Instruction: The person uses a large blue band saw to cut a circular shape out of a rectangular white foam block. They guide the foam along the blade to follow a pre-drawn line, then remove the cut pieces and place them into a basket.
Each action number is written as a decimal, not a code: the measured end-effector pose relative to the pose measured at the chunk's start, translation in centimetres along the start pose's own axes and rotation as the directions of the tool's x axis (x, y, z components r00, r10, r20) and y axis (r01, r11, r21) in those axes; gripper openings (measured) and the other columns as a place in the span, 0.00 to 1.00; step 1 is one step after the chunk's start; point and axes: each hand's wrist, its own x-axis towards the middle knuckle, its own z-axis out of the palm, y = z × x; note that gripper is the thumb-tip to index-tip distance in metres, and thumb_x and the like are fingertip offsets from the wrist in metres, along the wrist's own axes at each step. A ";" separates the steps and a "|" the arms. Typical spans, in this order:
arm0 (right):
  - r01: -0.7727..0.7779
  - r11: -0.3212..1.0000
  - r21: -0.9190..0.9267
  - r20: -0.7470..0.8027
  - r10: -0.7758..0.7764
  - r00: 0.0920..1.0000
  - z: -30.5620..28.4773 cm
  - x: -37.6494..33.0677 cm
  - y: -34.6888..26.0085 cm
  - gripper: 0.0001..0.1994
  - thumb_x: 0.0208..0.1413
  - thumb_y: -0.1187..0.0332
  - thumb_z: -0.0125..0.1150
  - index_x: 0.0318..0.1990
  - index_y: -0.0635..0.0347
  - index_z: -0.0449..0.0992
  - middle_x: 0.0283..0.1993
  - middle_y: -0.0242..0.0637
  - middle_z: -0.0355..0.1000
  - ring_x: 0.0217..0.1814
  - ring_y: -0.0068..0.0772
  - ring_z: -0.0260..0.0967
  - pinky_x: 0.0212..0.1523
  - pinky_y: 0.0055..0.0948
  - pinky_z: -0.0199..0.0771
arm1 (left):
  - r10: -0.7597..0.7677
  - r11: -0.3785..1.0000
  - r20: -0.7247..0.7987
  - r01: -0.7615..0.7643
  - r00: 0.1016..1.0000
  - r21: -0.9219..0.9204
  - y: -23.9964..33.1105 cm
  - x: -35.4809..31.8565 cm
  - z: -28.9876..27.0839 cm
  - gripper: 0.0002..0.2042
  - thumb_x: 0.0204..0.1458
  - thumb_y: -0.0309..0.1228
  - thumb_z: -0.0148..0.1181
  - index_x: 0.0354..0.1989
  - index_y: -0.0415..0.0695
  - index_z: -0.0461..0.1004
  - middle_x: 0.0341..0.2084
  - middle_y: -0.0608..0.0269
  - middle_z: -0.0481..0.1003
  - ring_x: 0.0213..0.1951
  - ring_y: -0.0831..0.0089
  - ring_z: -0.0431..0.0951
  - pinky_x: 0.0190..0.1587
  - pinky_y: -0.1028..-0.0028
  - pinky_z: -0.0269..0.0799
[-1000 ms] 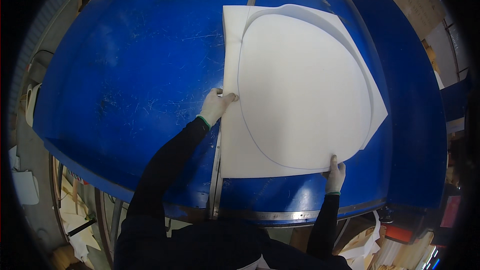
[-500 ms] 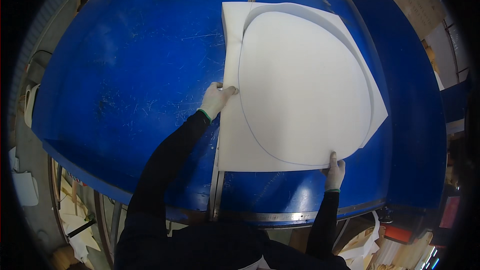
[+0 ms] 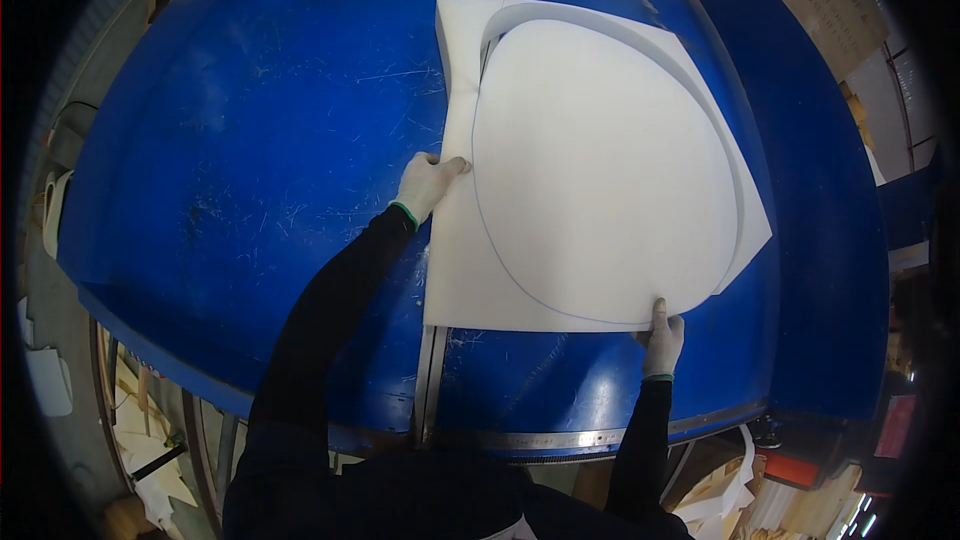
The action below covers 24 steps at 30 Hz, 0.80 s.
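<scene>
A thick white foam slab [image 3: 455, 285] lies on a blue work table [image 3: 280, 130]. A blue line curves along its left and lower side, bounding a large rounded foam piece [image 3: 610, 170]. Along the top and right a gap parts this piece from the surrounding foam. My left hand [image 3: 425, 183], in a whitish glove with a green cuff, pinches the slab's left edge, thumb on top. My right hand [image 3: 661, 342], gloved too, grips the lower right edge near the line's end, thumb on top and the other fingers partly hidden below.
A metal-edged slot [image 3: 431, 380] runs across the table under the slab. A metal strip [image 3: 570, 439] follows the table's near edge. Beyond the right side stands a blue panel [image 3: 825, 240]. Foam offcuts [image 3: 160, 460] lie below the table at the left.
The foam slab has shifted slightly away from me and a little left, both hands moving with it. My grip on its edges looks the same.
</scene>
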 end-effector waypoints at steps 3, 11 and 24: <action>0.019 1.000 -0.003 -0.013 -0.019 1.000 0.5 0.0 -0.5 0.25 0.66 0.50 0.62 0.46 0.70 0.68 0.40 0.45 0.74 0.36 0.32 0.77 0.32 0.32 0.83 | 0.003 1.000 -0.001 -0.003 1.000 -0.015 0.4 0.5 0.4 0.30 0.50 0.40 0.71 0.51 0.25 0.70 0.36 0.48 0.79 0.32 0.66 0.82 0.34 0.69 0.79; 0.054 0.998 0.042 -0.006 -0.054 0.999 2.0 1.1 -0.5 0.27 0.66 0.50 0.62 0.47 0.73 0.67 0.42 0.48 0.74 0.37 0.36 0.78 0.34 0.34 0.85 | 0.017 1.000 0.003 -0.017 1.000 -0.017 0.1 3.6 0.1 0.36 0.45 0.42 0.72 0.53 0.21 0.67 0.39 0.40 0.79 0.36 0.61 0.83 0.37 0.67 0.80; 0.009 0.996 -0.087 -0.058 -0.014 0.998 -3.0 1.8 0.4 0.25 0.64 0.49 0.65 0.50 0.67 0.73 0.29 0.34 0.72 0.23 0.25 0.70 0.22 0.28 0.72 | 0.621 0.738 -0.012 -0.580 0.784 0.344 3.9 -5.1 1.5 0.29 0.50 0.39 0.73 0.53 0.28 0.71 0.43 0.45 0.80 0.42 0.54 0.82 0.46 0.61 0.77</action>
